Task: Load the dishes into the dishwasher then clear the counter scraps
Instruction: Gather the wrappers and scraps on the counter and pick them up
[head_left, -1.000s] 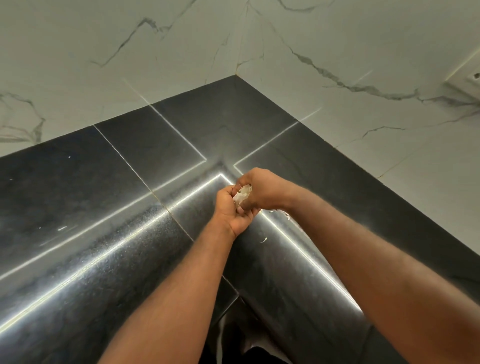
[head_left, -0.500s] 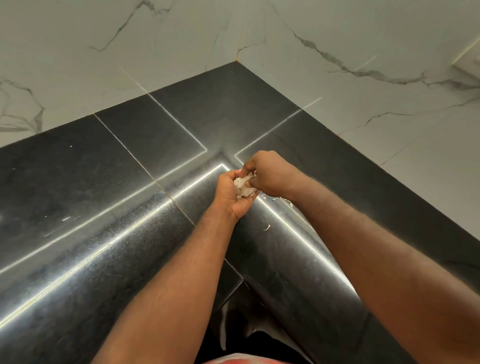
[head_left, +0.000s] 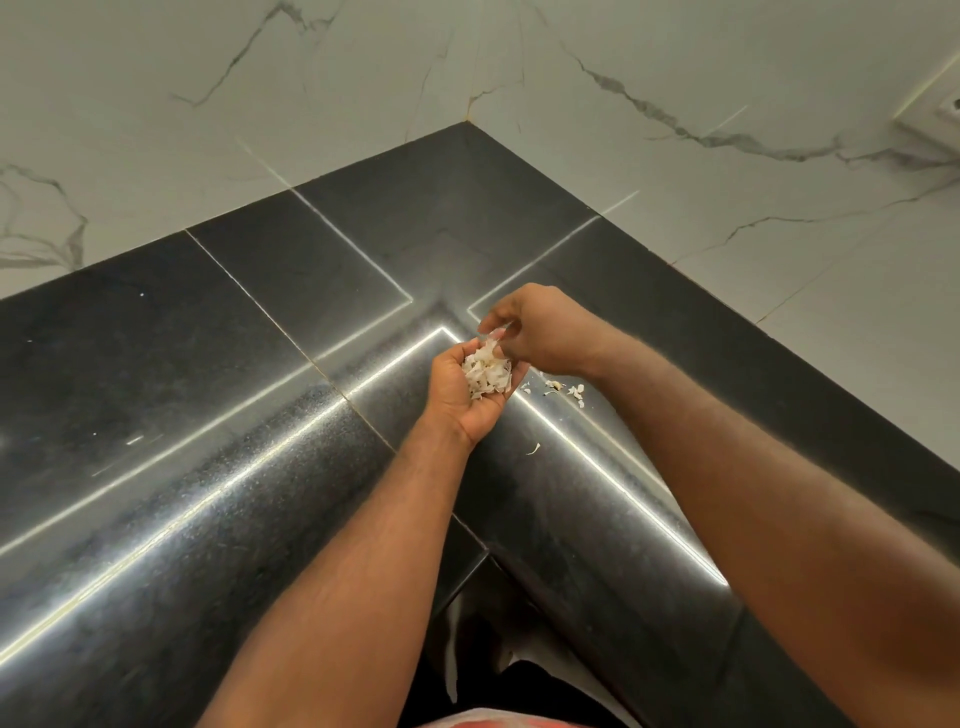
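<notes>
Scraps (head_left: 487, 374), pale and flaky, are heaped in the left hand (head_left: 453, 402), which is turned palm up and cupped, its fingers curled up round the pile so that nothing slides off. This hand is held just above the inner corner of the black counter (head_left: 260, 364), close to where the last bits lie, so that it can serve as a collecting bowl and each pickup needs only a short reach.

The right hand (head_left: 543, 332) is set directly over the heap with its fingers (head_left: 493, 328) bunched and bent down into the top of the pile. Whether a flake is pinched between them or has just been let go cannot be told, since the fingertips are merged with the pale heap.

A few loose bits (head_left: 566, 388) are seen on the counter just beside the cupped hand, under the right wrist, and a single flake (head_left: 533, 448) lies a little nearer the edge; the clearing is judged to be nearly done but not finished.

What the scraps are is hard to say; possibly peelings. No dishes, dishwasher or bin are in view. A wall socket (head_left: 940, 114) is cut off at the upper right edge. Below the counter's rim a dark gap with something pale in it is only partly visible, and a reddish patch at the bottom edge cannot be identified.
</notes>
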